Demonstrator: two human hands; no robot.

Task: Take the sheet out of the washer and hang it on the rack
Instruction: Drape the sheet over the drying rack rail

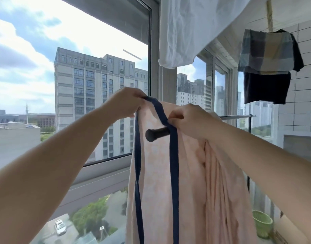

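The window (72,85) filled the left side, its grey frame (153,50) rising just behind the hands, with open air between the glass and the left forearm. The left hand (128,103) was raised beside that frame, fingers curled and clamped on the navy border (174,164) of the pink sheet (158,173) at its upper left corner, lifting that corner above the level of the rail. From this grip the border ran down in two strips, one falling straight along the sheet's left edge, the other slanting right across the cloth.

The black end cap (151,135) of the rack rail (239,117) stuck out to the left through the gap between the two navy strips, so the sheet hung at the very end of the rail (little rail was left free on that side). The right hand (191,120) lay just right of the cap, above the rail, thumb and fingers pinching the border and the pink fabric together. Below it the sheet dropped in long folds out of the bottom of the view.

Farther right the bare chrome rail ran on toward the tiled wall (302,103). Overhead hung a white cloth (186,29), and to its right a plaid garment (265,51) over a dark garment (265,88), well apart from the sheet. A green basket (262,224) stood low at the right.
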